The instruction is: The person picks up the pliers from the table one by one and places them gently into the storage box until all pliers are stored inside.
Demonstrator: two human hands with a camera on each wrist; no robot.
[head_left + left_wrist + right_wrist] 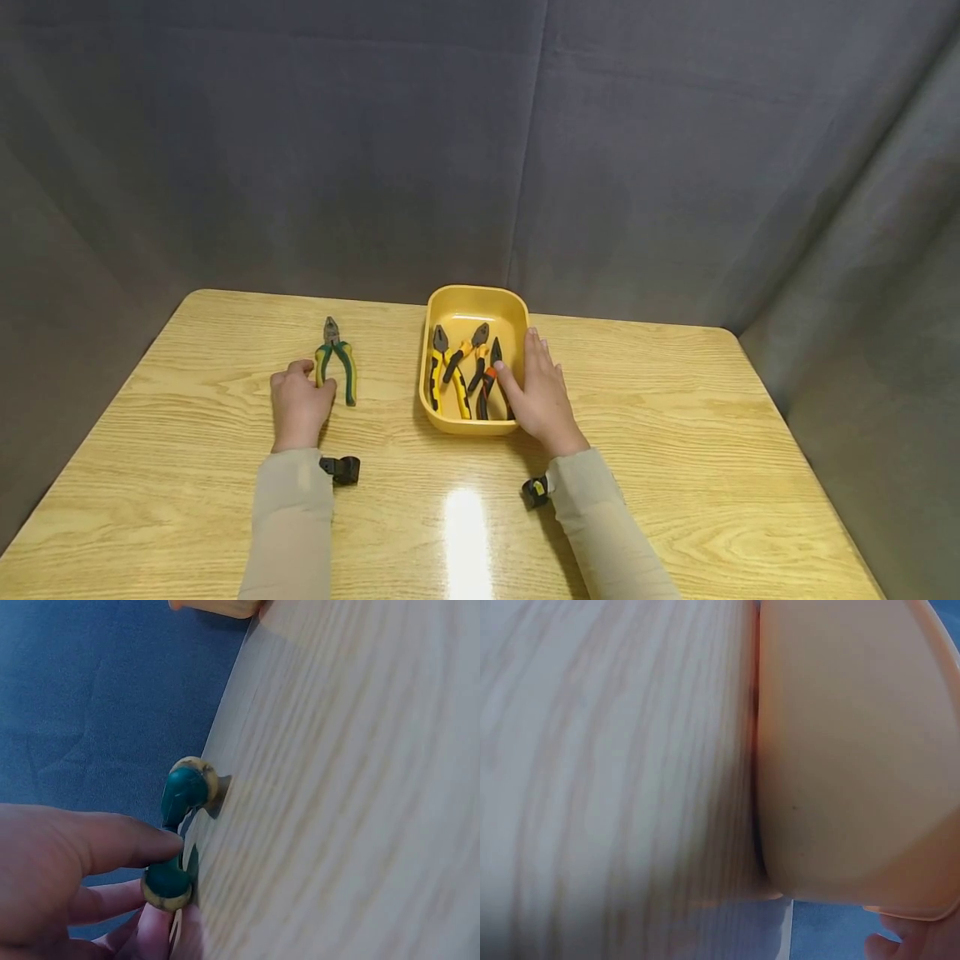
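A pair of pliers with green and yellow handles lies at the left of the table, its jaws pointing to the far edge and its handles spread. My left hand pinches the left handle, and in the left wrist view the thumb presses one side with fingers at the other. A yellow plastic box stands near the table's middle. My right hand holds its right wall, thumb over the rim and fingers along the outside. In the right wrist view the box wall hides most of that hand.
Inside the box lie yellow-and-black pliers, small orange-and-black pliers and needle-nose pliers with black and orange-red handles. The wooden table ends at a grey curtain behind and at the sides.
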